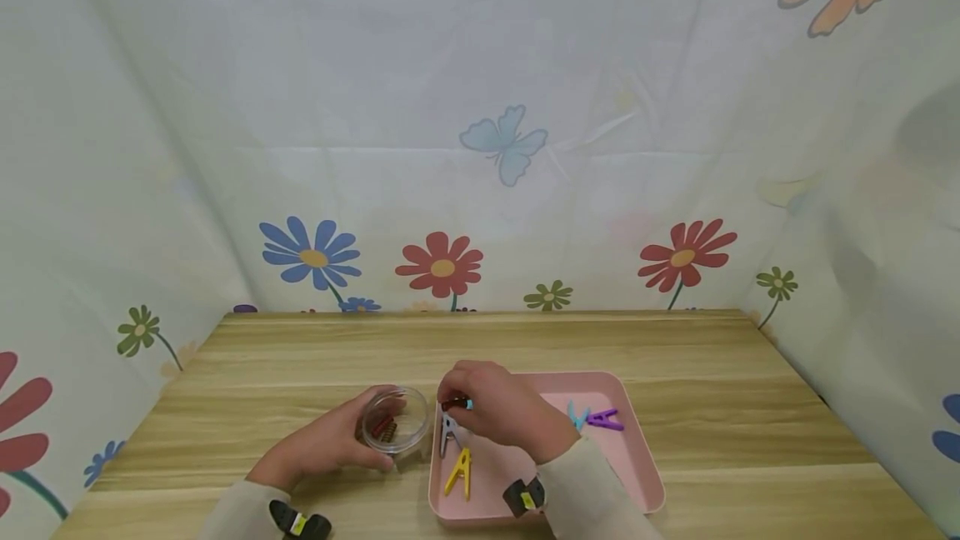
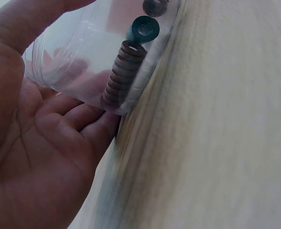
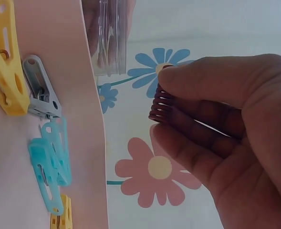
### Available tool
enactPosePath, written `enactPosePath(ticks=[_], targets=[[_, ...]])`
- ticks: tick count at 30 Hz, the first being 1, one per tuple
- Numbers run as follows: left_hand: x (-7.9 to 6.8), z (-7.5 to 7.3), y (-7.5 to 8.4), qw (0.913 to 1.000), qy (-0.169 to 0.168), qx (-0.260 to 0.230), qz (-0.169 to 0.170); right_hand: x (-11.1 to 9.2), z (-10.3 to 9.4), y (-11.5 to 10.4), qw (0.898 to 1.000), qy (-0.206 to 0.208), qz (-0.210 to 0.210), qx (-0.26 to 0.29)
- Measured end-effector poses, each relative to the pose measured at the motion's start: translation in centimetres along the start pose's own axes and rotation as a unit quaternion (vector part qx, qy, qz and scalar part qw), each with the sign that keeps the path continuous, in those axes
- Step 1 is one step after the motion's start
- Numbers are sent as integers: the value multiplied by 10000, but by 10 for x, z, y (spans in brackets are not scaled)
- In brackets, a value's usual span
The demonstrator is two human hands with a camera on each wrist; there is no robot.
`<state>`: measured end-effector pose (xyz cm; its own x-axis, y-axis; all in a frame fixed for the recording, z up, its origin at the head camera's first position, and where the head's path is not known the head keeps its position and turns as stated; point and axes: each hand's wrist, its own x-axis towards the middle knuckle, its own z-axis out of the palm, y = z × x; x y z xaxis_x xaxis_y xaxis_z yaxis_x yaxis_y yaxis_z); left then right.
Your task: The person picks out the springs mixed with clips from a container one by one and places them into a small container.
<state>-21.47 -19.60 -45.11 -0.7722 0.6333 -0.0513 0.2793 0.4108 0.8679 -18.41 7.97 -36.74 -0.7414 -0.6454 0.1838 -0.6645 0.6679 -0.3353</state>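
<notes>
In the head view my left hand (image 1: 337, 440) grips a clear plastic jar (image 1: 411, 422), mouth up, just left of a pink tray (image 1: 495, 486). Inside the jar, the left wrist view shows a brown coil spring (image 2: 123, 74), a teal spring (image 2: 144, 29) and part of a grey piece (image 2: 154, 6). My right hand (image 1: 502, 411) is over the tray's left side. Between thumb and fingertips it pinches a dark red coil spring (image 3: 160, 105), beyond the tray's wall in the right wrist view. The fingers cover part of this spring.
Clothespins lie in the tray: a yellow one (image 1: 459, 473) and a grey one (image 1: 447, 433) on the left, a light blue one (image 1: 577, 415) and a purple one (image 1: 606, 419) on the right. A flowered cloth (image 1: 585, 223) hangs behind the wooden table (image 1: 360, 348).
</notes>
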Motion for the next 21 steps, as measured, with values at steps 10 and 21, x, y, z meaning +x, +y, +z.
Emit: enactPosePath(ticks=[10,21], targets=[[0,0,0,10000,-30,-76,-41,-1,2,-7,9999,114,-15,-65],[-1,0,3,10000,-21,45,-71,2,7,-9,9993,250,-264,-92]])
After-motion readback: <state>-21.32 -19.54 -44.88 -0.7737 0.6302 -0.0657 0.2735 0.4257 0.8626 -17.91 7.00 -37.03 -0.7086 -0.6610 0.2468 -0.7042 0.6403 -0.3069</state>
